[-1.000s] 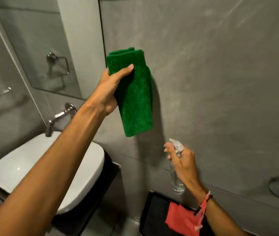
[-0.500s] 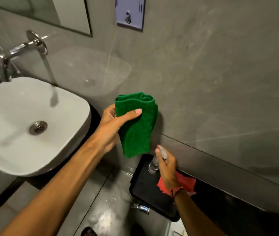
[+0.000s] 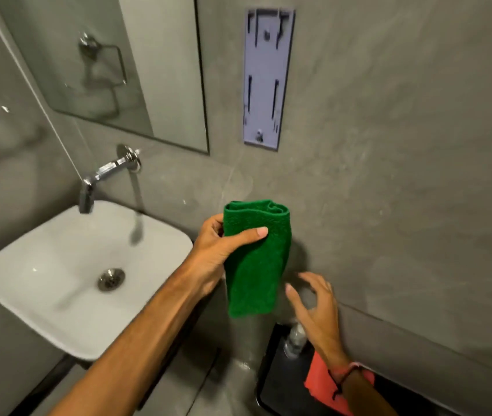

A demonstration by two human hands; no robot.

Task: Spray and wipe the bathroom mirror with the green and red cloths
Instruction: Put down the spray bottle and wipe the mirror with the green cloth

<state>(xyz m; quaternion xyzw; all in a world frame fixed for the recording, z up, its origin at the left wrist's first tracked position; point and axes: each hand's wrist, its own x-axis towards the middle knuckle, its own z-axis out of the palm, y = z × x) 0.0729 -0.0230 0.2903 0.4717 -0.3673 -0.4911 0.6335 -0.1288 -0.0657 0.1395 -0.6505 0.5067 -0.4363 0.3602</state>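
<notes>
Grey matte wall tiles fill most of the frame. At the upper left hangs a frameless rectangular mirror, which reflects a chrome towel ring. Below it a chrome wall tap reaches out over a white rounded-square ceramic basin with a metal drain at the lower left. Right of the mirror, a pale lilac plastic wall plate is fixed upright in the upper centre.

At centre frame the left hand pinches a folded green terry cloth between thumb and fingers, the cloth hanging down in front of the wall. Just right of and below it, the right hand is spread, fingers apart, holding nothing. Under that hand a clear plastic spray bottle stands on a black tray-like surface at the bottom of the frame. A red cloth lies on the same surface, partly behind the right wrist, which wears a red thread band.
</notes>
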